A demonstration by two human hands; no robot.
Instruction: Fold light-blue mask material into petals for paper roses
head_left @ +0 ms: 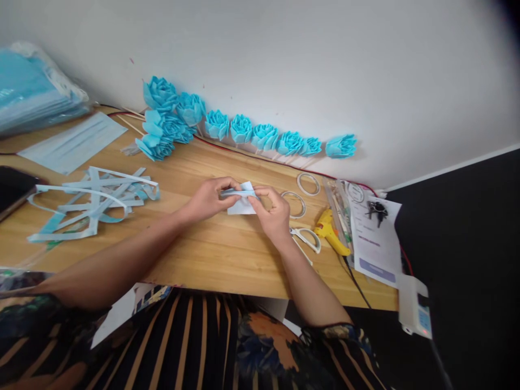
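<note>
Above the middle of the wooden table, my left hand (pixel 211 199) and my right hand (pixel 273 212) pinch a folded strip of light blue fabric (pixel 238 193) between thumbs and fingertips, one at each end. Under the strip a small white square (pixel 242 206) shows; whether it is held too or lies on the table I cannot tell. Close to my right wrist are white-handled scissors (pixel 307 238), their blades partly hidden by the hand. A tape roll (pixel 294 205) lies just beyond my right fingers, with a second tape roll (pixel 308 184) behind it.
Several blue fabric flowers (pixel 265 137) on sticks lean along the wall. Cut strips (pixel 91 203) lie in a heap at left, near a flat mask sheet (pixel 73 142), a bagged mask stack (pixel 32 89) and a phone (pixel 14 189). At right are a yellow glue gun (pixel 331 232), paper (pixel 376 244) and keys (pixel 377 211).
</note>
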